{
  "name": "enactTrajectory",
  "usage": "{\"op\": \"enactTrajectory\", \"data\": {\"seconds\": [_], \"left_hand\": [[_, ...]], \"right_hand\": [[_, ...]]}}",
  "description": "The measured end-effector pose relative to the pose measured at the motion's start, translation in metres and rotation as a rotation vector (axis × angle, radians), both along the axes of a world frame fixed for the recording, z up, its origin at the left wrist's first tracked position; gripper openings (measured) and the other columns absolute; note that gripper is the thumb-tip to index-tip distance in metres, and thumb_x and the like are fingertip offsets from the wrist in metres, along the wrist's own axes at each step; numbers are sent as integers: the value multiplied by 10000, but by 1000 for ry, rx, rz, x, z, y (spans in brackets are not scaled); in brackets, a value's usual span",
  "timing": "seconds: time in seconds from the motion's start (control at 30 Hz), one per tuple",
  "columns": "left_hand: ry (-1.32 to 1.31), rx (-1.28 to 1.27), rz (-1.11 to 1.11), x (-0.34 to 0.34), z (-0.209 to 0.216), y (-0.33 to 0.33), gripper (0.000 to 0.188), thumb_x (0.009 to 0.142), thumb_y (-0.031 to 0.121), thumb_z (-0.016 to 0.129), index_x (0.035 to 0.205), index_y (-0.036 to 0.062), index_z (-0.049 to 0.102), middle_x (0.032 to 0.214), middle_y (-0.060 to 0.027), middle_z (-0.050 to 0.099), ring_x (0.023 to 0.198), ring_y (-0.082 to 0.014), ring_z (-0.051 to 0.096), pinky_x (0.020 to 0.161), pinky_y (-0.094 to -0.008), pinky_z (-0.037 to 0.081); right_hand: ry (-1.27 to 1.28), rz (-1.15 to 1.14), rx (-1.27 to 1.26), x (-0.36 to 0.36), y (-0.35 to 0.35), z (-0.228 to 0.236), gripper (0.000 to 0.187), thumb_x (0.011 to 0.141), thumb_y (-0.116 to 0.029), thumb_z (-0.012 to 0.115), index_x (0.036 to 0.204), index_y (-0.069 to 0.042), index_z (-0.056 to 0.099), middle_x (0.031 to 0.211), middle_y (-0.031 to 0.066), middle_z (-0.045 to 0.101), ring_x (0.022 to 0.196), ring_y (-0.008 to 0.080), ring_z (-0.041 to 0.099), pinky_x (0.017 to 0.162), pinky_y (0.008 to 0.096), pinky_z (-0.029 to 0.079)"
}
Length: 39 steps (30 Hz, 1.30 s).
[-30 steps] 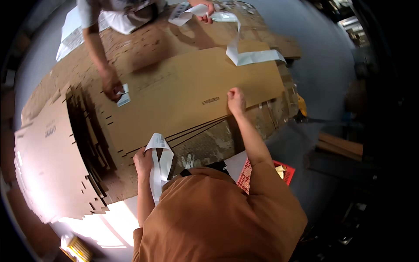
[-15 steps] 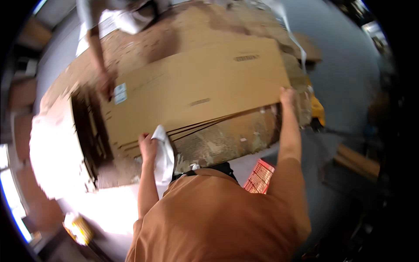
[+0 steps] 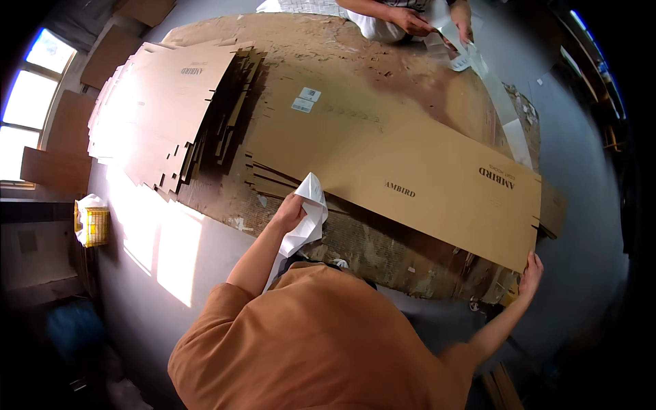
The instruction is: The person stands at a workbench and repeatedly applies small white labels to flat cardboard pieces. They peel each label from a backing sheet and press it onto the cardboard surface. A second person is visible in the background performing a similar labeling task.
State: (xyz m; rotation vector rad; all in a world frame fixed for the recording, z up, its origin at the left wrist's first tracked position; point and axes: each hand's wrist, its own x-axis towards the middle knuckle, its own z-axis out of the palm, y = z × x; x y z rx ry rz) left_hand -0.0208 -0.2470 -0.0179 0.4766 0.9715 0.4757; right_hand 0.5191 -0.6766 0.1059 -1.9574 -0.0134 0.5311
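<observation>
A long flat cardboard carton (image 3: 424,164) lies on a few more flat cartons on the worktable. Two small white labels (image 3: 305,100) are stuck near its far left end. With my right hand (image 3: 531,275) I grip its near right corner, fingers over the edge. My left hand (image 3: 290,212) is closed on a crumpled white paper strip (image 3: 311,219), just in front of the carton's near edge. Across the table a co-worker's hands (image 3: 437,26) hold a long white label strip (image 3: 495,96) that trails down past the carton's right end.
A tall stack of flat cartons (image 3: 167,102) stands at the left of the worn brown worktable (image 3: 355,249). A yellow basket (image 3: 93,225) is on the left, near sunlit floor (image 3: 160,253). Boards (image 3: 61,130) lean by the window.
My view has swung left. The co-worker's hand has left the labels, and both their hands now hold the label strip. My hands keep the paper strip and the carton's corner.
</observation>
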Motion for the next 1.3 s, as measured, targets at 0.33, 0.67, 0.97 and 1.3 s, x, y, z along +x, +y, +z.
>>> {"op": "enactTrajectory", "data": {"seconds": [0.33, 0.67, 0.97, 1.3], "left_hand": [[68, 573, 92, 13, 121, 38, 149, 886, 104, 579, 927, -10, 666, 762, -21, 645, 665, -91, 593, 586, -247, 471], [46, 864, 653, -147, 234, 117, 187, 880, 22, 531, 1027, -42, 628, 868, -63, 667, 708, -115, 625, 605, -225, 496], [641, 1061, 738, -250, 202, 51, 252, 808, -65, 596, 1038, 15, 657, 879, -43, 604, 771, -131, 609, 655, -234, 488], [897, 1345, 316, -261, 222, 61, 154, 694, -52, 701, 824, 28, 689, 826, -65, 595, 746, -189, 594, 650, -282, 481]], "right_hand": [[241, 11, -85, -82, -51, -24, 265, 857, -212, 600, 1064, -46, 600, 1045, 72, 596, 979, 209, 563, 833, 364, 452], [595, 345, 454, -232, 194, -94, 385, 882, -183, 626, 1206, 1, 530, 1151, 106, 594, 1041, 236, 583, 811, 412, 490], [458, 328, 555, -528, 523, 7, 312, 907, -136, 551, 1157, 41, 498, 1154, 142, 568, 1045, 262, 571, 834, 370, 504], [-219, 942, 91, -621, 689, -57, 391, 937, -272, 495, 1114, 77, 494, 1146, 210, 582, 1037, 303, 582, 863, 413, 463]]}}
